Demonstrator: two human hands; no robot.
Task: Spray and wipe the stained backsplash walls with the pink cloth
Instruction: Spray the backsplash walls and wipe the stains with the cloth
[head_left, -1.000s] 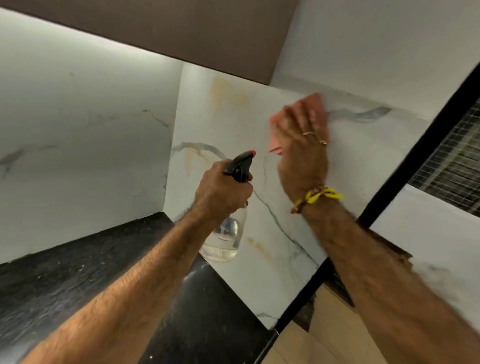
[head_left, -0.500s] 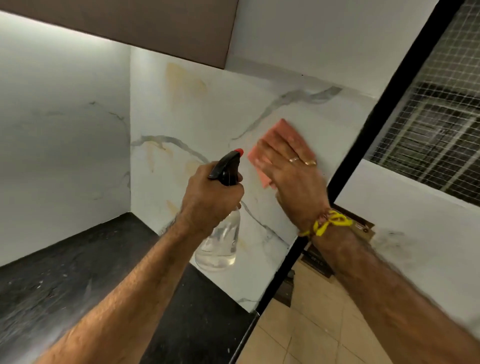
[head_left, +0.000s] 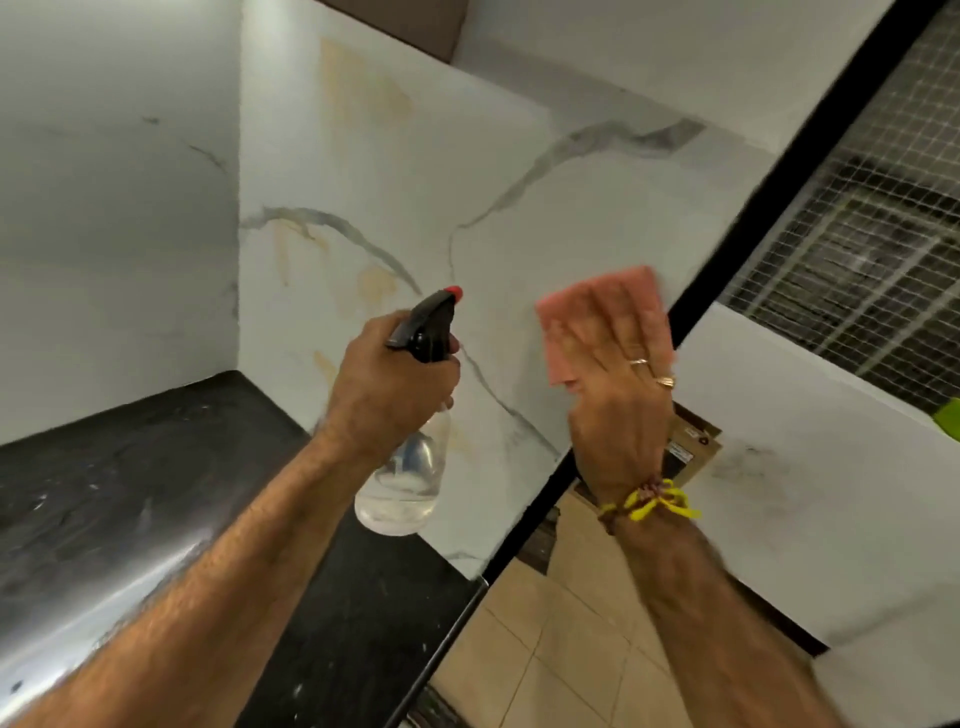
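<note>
From the head camera we see our right hand (head_left: 618, 410) laid flat, fingers straight, pressing a square pink cloth (head_left: 597, 296) against the white marble-look backsplash wall (head_left: 415, 197), close to the black vertical frame edge (head_left: 727, 249) on that wall's right side. Two gold rings sit on the fingers, and a yellow thread band (head_left: 657, 504) is tied round the wrist. Our left hand (head_left: 389, 384) is curled round the neck of a clear plastic spray bottle with a black trigger head and red nozzle tip (head_left: 415, 415), held upright just left of the cloth and apart from it (the nozzle points toward the wall). Yellowish-brown stains (head_left: 358, 93) show on the wall, high near the top and in patches beside the grey veins lower down. Below, a black speckled stone countertop (head_left: 130, 467) meets the wall in the corner. Beige floor tiles (head_left: 561, 649) lie beyond the counter's edge, and a wire mesh window (head_left: 857, 234) shows at right.
</note>
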